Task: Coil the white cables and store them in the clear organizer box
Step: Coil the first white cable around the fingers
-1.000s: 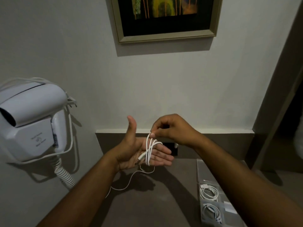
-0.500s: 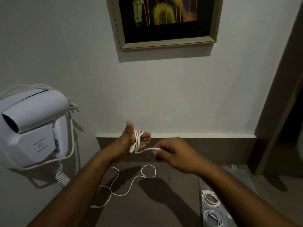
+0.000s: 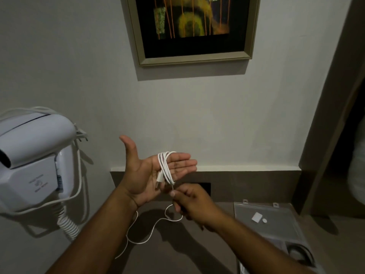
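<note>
While the left hand [image 3: 156,171] is held up flat, palm showing, thumb stuck out and fingers spread straight toward the right, the white cable [image 3: 165,169] loops several times around those fingers, its plug end dangling against the palm. Just below, the right hand [image 3: 189,202] is closed into a pinch, thumb and forefinger pressed on the same cable where it leaves the coil; its other fingers curl under and I can't make them out. From that pinch the loose tail drops away, curls once over the dark counter [image 3: 177,244] and slips behind the left forearm, so its far end is hidden. Off to the right sits the clear box [image 3: 276,224], lid lying open and flat, with a small white square and a white dot on it that I can't identify. Its compartments are mostly cut off by the right forearm and the bottom edge; something dark and round shows in one, too dim to name. On the left wall hangs a white hairdryer [image 3: 33,155], its front cropped by the edge, spiral cord trailing down. A framed picture [image 3: 194,28] up on the wall loses its top to the frame. Far right is a pale blur, unreadable.
</note>
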Available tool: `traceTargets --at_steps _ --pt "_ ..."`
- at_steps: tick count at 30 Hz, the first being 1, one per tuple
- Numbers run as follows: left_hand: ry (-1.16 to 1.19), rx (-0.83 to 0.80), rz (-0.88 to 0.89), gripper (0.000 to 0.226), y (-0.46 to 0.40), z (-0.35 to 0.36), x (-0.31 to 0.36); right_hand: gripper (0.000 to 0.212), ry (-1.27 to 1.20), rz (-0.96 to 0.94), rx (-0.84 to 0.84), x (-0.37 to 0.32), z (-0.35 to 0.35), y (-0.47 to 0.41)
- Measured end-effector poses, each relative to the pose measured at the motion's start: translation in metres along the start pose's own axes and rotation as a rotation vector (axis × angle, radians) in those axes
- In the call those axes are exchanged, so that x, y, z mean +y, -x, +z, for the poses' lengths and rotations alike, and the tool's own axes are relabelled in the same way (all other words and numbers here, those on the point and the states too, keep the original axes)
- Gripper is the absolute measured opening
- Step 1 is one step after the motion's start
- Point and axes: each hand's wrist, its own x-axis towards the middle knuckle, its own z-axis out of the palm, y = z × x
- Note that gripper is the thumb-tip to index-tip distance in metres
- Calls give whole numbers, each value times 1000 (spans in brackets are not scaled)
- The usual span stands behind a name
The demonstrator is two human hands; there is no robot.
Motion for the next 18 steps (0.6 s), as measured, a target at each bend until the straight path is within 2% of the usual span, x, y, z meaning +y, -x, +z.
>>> traceTargets --at_steps 2,5,8,10,13,16,18 --pt "-43 129 39 140 1 -5 0 32 173 -70 -15 -6 4 4" --pt "-186 301 63 147 1 -10 -3 29 685 -254 1 -23 -12 5" --pt "-285 349 19 150 0 -10 -12 24 1104 -448 108 -41 -34 3" --pt "-289 283 -50 137 0 -5 -20 15 1063 -523 139 -52 -47 -2" --pt "-271 162 -152 117 1 2 -25 17 796 -485 131 -56 -56 -10" --pt "-375 76 -262 120 -1 1 -25 39 731 -455 104 -44 -56 -12" --pt "-480 -6 -345 125 -1 1 -24 52 651 -441 8 -37 -53 -12"
